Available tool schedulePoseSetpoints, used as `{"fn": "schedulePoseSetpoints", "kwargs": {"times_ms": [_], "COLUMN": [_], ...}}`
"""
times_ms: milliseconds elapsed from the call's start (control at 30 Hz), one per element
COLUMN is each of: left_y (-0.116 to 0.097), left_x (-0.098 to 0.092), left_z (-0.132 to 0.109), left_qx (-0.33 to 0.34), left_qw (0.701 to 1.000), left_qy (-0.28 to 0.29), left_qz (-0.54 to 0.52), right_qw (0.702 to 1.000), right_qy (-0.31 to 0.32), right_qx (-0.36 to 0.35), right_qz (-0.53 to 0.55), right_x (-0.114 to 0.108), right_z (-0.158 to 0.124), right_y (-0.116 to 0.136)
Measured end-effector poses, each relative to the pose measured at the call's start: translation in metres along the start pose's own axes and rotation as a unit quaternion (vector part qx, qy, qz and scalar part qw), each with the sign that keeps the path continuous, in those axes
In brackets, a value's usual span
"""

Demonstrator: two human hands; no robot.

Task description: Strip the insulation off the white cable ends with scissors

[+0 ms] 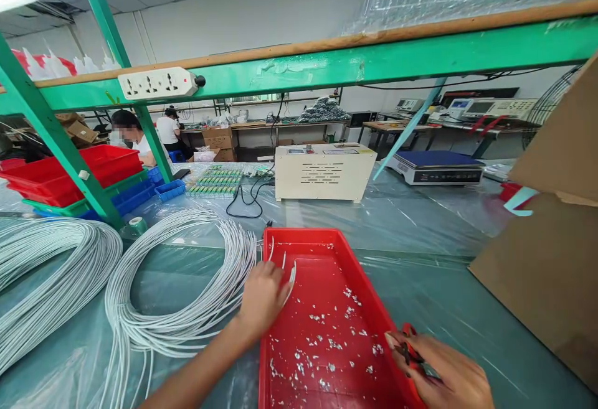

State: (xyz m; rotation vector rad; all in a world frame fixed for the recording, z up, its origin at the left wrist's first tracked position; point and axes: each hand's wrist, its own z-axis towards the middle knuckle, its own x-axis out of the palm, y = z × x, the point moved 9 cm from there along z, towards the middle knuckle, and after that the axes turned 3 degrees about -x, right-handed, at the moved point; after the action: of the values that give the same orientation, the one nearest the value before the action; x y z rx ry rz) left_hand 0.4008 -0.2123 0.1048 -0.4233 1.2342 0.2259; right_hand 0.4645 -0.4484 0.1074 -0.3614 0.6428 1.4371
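My left hand is closed around white cables at the left wall of a red tray. A few thin cable ends stick up past its fingers, over the tray. These cables seem to belong to the coil of white cable lying to the left. Over the tray's right rim, my right hand grips red-handled pliers; the fingers partly hide the tool, so its jaws are hard to make out. Small whitish scraps are scattered across the tray floor.
Another cable coil lies at the far left. A cream machine stands behind the tray, a blue-topped scale beyond it. Cardboard rises at right. A green shelf beam crosses above. Two people sit in the background.
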Motion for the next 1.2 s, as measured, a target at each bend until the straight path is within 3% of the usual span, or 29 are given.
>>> {"fn": "schedulePoseSetpoints", "kwargs": {"times_ms": [100,267,467,600,700,833,1000,1100,1200], "left_y": [-0.029,-0.037,-0.042,-0.054,-0.056,-0.055,-0.069,-0.08,-0.085], "left_x": [0.023,0.042,0.006,-0.013,-0.013,0.01,0.022,0.027,0.031], "left_z": [0.002,0.013,0.002,-0.017,-0.03,-0.039,-0.041,-0.039,-0.036], "left_qx": [0.021,0.006,0.01,0.01,-0.017,-0.089,-0.094,-0.095,-0.101], "left_qw": [0.999,1.0,0.993,0.968,0.926,0.81,0.771,0.735,0.721], "left_qy": [0.023,0.026,-0.016,-0.036,-0.038,0.035,0.089,0.124,0.145], "left_qz": [0.021,0.013,-0.116,-0.246,-0.374,-0.579,-0.624,-0.66,-0.67], "right_qw": [1.0,0.999,0.992,0.976,0.952,0.909,0.873,0.867,0.864], "right_qy": [-0.016,-0.017,-0.021,-0.005,-0.01,-0.001,0.004,-0.014,-0.034], "right_qx": [-0.001,0.009,0.062,0.15,0.231,0.307,0.334,0.338,0.346], "right_qz": [0.004,0.049,0.103,0.156,0.202,0.283,0.355,0.366,0.365], "right_x": [-0.004,-0.004,-0.002,0.004,0.009,0.023,0.039,0.041,0.039], "right_z": [0.003,0.004,0.001,0.004,0.008,0.016,0.028,0.032,0.03], "right_y": [0.003,0.002,-0.006,-0.008,-0.007,-0.006,-0.007,-0.01,-0.011]}}
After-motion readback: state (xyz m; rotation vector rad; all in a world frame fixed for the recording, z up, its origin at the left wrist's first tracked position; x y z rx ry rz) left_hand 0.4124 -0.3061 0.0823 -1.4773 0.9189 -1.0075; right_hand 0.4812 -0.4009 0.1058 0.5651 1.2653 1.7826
